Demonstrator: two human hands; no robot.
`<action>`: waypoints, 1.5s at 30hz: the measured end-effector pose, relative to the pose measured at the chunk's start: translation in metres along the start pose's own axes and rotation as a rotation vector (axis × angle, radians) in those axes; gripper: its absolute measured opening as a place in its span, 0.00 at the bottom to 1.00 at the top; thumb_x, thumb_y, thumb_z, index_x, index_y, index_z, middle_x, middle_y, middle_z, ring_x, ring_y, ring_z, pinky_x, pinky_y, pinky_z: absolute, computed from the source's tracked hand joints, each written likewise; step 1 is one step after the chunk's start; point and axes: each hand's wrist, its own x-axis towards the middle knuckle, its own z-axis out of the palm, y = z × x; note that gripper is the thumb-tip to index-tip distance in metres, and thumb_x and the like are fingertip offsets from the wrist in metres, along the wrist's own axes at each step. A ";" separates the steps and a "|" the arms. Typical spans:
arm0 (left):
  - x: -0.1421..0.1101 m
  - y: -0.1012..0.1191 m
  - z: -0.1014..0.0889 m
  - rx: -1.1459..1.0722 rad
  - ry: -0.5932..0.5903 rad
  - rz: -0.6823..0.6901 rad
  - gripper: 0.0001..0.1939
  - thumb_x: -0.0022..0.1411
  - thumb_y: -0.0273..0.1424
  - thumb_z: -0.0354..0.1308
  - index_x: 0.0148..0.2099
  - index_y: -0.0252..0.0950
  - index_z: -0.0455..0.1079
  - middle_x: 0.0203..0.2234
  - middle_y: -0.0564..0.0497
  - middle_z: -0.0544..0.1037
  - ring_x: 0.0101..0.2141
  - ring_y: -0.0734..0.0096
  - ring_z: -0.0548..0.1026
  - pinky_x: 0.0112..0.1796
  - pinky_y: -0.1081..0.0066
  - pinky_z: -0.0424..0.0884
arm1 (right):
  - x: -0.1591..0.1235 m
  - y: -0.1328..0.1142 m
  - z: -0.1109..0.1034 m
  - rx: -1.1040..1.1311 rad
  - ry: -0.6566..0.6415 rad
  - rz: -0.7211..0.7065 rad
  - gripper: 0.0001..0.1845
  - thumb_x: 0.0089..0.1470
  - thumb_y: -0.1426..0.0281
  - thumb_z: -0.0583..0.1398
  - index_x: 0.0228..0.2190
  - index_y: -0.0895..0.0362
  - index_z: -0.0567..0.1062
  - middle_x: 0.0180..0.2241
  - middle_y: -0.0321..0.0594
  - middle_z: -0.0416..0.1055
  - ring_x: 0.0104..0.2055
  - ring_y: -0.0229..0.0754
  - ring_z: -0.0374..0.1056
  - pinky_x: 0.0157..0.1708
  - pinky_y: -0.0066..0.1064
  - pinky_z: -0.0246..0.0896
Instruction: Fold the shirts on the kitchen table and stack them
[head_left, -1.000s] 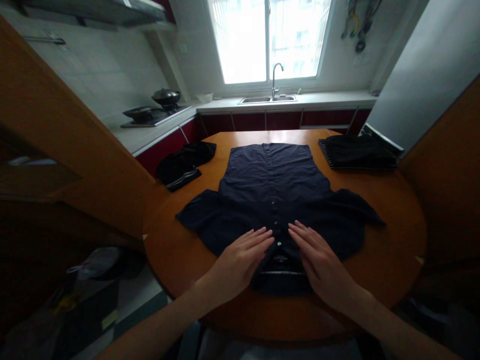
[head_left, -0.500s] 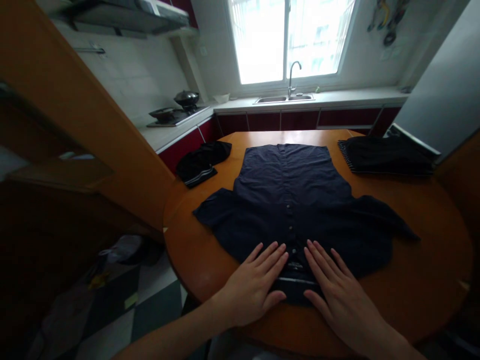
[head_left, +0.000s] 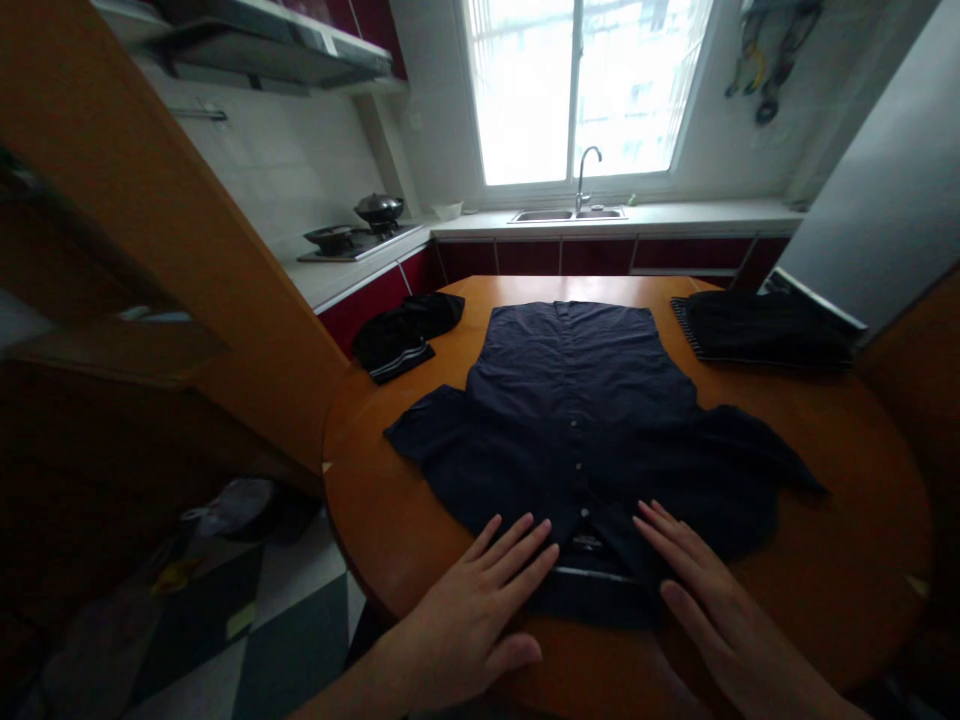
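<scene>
Fingers (head_left: 525,550) spread on the left hand (head_left: 442,625), mostly together on the right hand (head_left: 724,610), both at the collar end of the navy shirt (head_left: 577,370), 1 layout on the table (head_left: 390,520). Smoothing step imo; next move wants light palms.

My rounded orange-brown wooden worktop (head_left: 394,530), dark clothes laid across it.
Down the middle lies a navy buttoned shirt (head_left: 574,375), spread flat — collar towards me, hem near the far edge, short sleeves out to either side, a few soft wrinkles in the body. Near the far left edge I have a bunched black garment (head_left: 394,338) with pale stripes; at the far right, a flat black cloth pile (head_left: 765,328) with a patterned left edge. The wood shows bare around the shirt — glossy at the far end, with a small pale mark at each side rim.
</scene>
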 end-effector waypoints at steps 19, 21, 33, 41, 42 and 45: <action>0.112 -0.159 -0.024 0.344 0.261 -0.445 0.35 0.74 0.50 0.38 0.73 0.33 0.51 0.71 0.40 0.48 0.70 0.49 0.44 0.65 0.45 0.45 | 0.065 0.012 0.017 -0.147 -0.132 0.055 0.32 0.69 0.59 0.50 0.69 0.55 0.54 0.71 0.45 0.45 0.73 0.47 0.40 0.69 0.52 0.41; 0.119 -0.155 -0.031 0.370 0.296 -0.412 0.35 0.74 0.50 0.39 0.73 0.33 0.51 0.71 0.40 0.49 0.70 0.49 0.44 0.65 0.45 0.43 | 0.074 0.009 0.009 -0.128 -0.144 0.091 0.31 0.69 0.60 0.49 0.69 0.56 0.54 0.71 0.45 0.45 0.73 0.47 0.40 0.69 0.51 0.41; 0.204 -0.215 -0.055 0.291 0.259 -0.765 0.41 0.73 0.52 0.34 0.73 0.24 0.49 0.70 0.32 0.48 0.70 0.47 0.47 0.66 0.53 0.47 | 0.162 0.041 0.017 -0.192 -0.096 0.192 0.34 0.67 0.60 0.48 0.68 0.63 0.55 0.71 0.49 0.42 0.73 0.49 0.37 0.69 0.51 0.38; 0.203 -0.223 -0.048 0.338 0.301 -0.655 0.42 0.73 0.53 0.32 0.73 0.23 0.48 0.71 0.34 0.45 0.71 0.51 0.43 0.67 0.55 0.44 | 0.150 0.042 0.036 -0.239 -0.175 0.190 0.35 0.68 0.57 0.45 0.69 0.63 0.54 0.71 0.47 0.42 0.73 0.49 0.37 0.69 0.51 0.35; 0.204 -0.223 -0.048 0.323 0.273 -0.649 0.43 0.73 0.53 0.32 0.73 0.23 0.48 0.71 0.34 0.46 0.70 0.50 0.43 0.67 0.54 0.44 | 0.150 0.042 0.036 -0.241 -0.178 0.194 0.35 0.68 0.57 0.45 0.69 0.63 0.54 0.71 0.47 0.42 0.73 0.49 0.37 0.69 0.50 0.35; 0.203 -0.224 -0.047 0.290 0.242 -0.654 0.44 0.72 0.55 0.31 0.73 0.24 0.49 0.71 0.34 0.48 0.70 0.49 0.46 0.66 0.54 0.45 | 0.151 0.042 0.035 -0.241 -0.172 0.194 0.35 0.68 0.57 0.45 0.69 0.63 0.54 0.71 0.48 0.43 0.73 0.49 0.37 0.69 0.50 0.34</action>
